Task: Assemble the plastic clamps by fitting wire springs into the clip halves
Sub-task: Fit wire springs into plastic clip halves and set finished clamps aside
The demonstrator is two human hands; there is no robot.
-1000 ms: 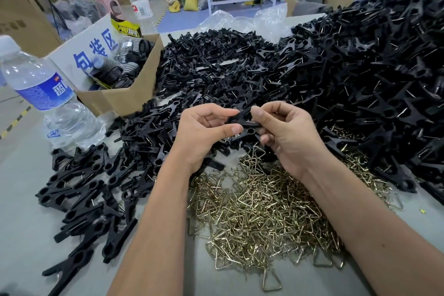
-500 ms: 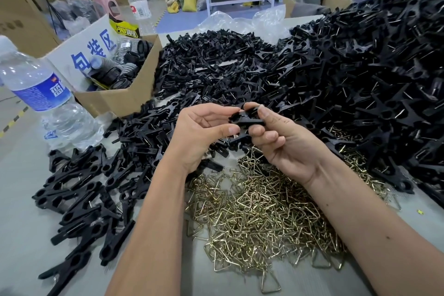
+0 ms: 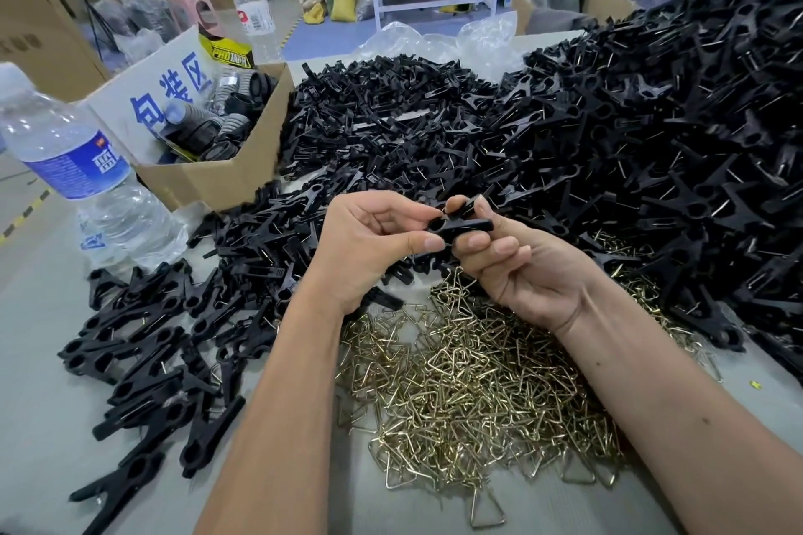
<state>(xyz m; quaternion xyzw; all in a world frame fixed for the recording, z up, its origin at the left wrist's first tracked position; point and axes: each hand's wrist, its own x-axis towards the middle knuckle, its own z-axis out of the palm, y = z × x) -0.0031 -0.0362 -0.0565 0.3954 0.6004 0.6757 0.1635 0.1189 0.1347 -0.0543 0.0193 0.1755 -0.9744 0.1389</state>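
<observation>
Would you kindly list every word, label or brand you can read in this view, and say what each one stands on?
"包装区", in blue, on the white flap of the cardboard box.
"PRO", then letters I cannot make out, on the yellow-and-black pack behind the box.
Near bottle, blue label: one white character, too blurred to read.
Far bottle, label with a red mark: too small to read.
Cartons at left: faint print, unreadable.

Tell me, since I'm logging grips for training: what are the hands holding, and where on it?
Both hold one black clip piece: the left hand pinches its ring end, the right hand its other end. Whether a spring is fitted cannot be told.
</observation>
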